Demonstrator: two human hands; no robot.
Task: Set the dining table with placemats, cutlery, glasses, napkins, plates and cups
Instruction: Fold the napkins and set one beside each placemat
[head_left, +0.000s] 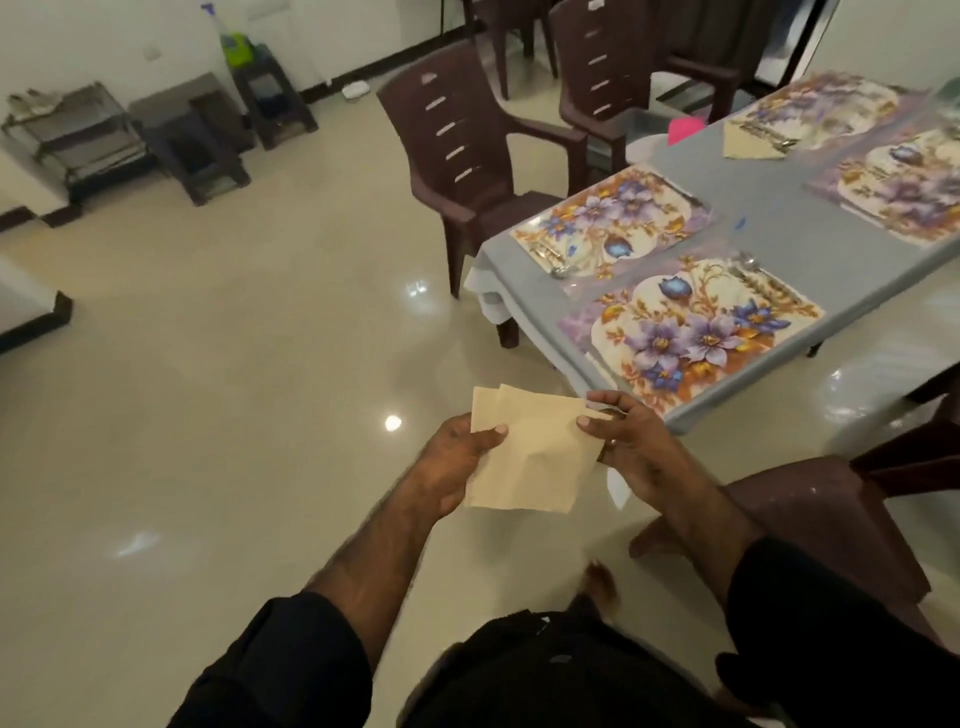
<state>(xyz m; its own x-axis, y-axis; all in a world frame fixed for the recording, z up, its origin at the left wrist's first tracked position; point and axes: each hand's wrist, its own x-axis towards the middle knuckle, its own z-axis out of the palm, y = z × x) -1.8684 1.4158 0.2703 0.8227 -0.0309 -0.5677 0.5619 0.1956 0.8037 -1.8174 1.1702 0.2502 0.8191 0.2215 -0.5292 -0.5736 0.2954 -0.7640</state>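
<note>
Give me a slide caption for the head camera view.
Both hands, left hand and right hand, hold beige napkins beside the table.

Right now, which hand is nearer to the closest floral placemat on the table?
The right hand. It holds the napkins just below the near corner of the closest placemat. The left hand grips the napkins' other side, farther from the table.

Open floor lies left of the table; brown chairs line its far side, and a chair seat blocks the near right approach.
</note>
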